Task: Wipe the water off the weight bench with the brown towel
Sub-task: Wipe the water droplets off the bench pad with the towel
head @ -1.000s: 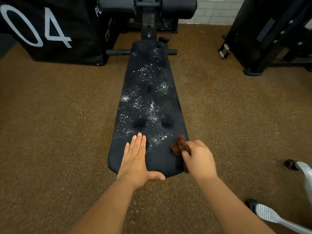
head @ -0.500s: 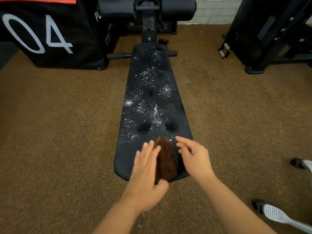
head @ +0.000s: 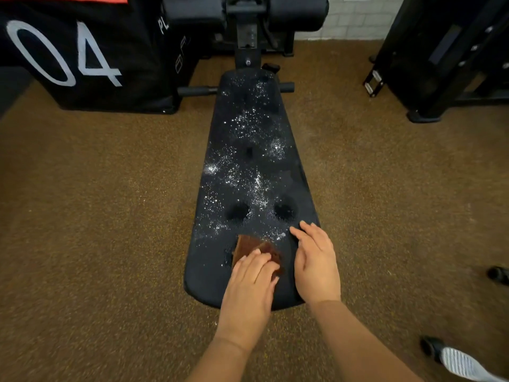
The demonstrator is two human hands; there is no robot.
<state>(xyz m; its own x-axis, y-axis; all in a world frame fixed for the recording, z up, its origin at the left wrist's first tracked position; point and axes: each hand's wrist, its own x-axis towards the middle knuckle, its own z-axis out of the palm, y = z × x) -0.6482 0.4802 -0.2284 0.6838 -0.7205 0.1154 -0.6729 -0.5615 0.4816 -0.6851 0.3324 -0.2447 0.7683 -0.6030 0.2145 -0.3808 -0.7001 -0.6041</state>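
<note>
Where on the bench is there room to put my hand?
The near left corner of the bench, beside the towel, is bare. The near middle is crowded by the left hand and right hand. Water drops cover the rest.

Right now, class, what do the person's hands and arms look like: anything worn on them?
Both are bare. The left hand and right hand have no gloves, rings, watch or bands showing, and both forearms are uncovered to the picture's bottom edge, with no sleeve in sight.
</note>
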